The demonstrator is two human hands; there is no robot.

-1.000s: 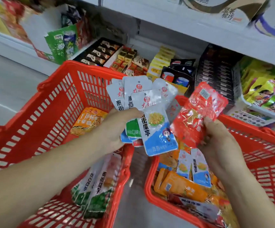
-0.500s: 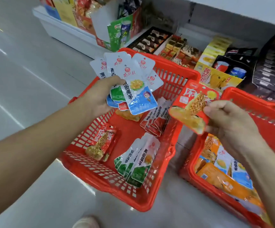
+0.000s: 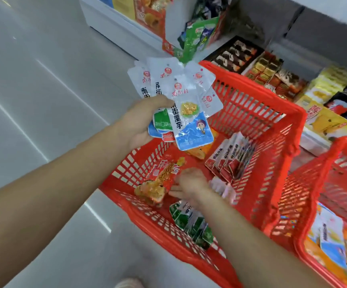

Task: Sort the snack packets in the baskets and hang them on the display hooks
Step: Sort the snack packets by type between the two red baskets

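Lying nearest in the left basket, a bunch of green packets rests on its red bottom, partly hidden under the right forearm. Just beyond, the right hand is down inside the same basket, right beside a red packet that lies against the near-left wall. Blur smears the fingers, so I cannot tell whether they pinch that packet or hang loose. Farther in, a row of red-and-white packets leans together near the basket's middle, and an orange packet lies behind them. Above the basket's left rim, the left hand is clamped on the lower ends of a fan of white-and-blue packets, their hang-tabs pointing up. To the right stands a second basket, red as well, holding mixed orange and blue packets. Beyond both, a low shelf carries boxed sweets.
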